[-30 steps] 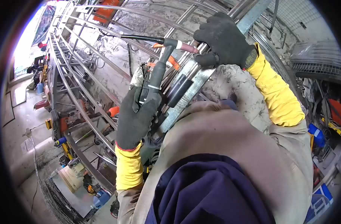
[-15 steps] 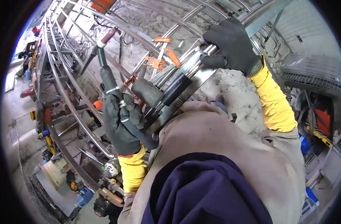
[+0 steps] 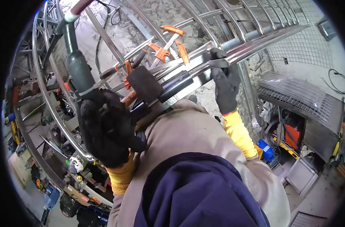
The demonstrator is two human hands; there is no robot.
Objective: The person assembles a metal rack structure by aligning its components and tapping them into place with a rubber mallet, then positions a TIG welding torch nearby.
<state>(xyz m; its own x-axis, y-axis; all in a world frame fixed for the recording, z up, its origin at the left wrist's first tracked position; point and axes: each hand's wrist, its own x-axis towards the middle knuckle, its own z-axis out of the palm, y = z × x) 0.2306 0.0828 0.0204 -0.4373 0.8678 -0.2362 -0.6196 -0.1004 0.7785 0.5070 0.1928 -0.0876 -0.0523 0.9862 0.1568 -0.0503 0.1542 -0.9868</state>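
At 9 o'clock, curved metal rails (image 3: pixel 53 109) sweep past the left hand (image 3: pixel 104 132); its gloved fingers are curled round the lower handle of a torch (image 3: pixel 79 70), how tightly I cannot tell, and the torch's tip end points toward 11 o'clock; just right of that hand, near the middle of the view, sits a dark block (image 3: pixel 144 85), beside a black tube (image 3: pixel 176 89) lying along the metal bars; orange clamps (image 3: pixel 163 53) stand toward 12 o'clock; toward 1 o'clock, the right hand (image 3: pixel 226 89) reaches to the end of a shiny pipe (image 3: pixel 267 44), fingers partly bent at a metal strip (image 3: pixel 219 62), their grip unclear; wire mesh racks (image 3: pixel 293 98) lie toward 3 o'clock.
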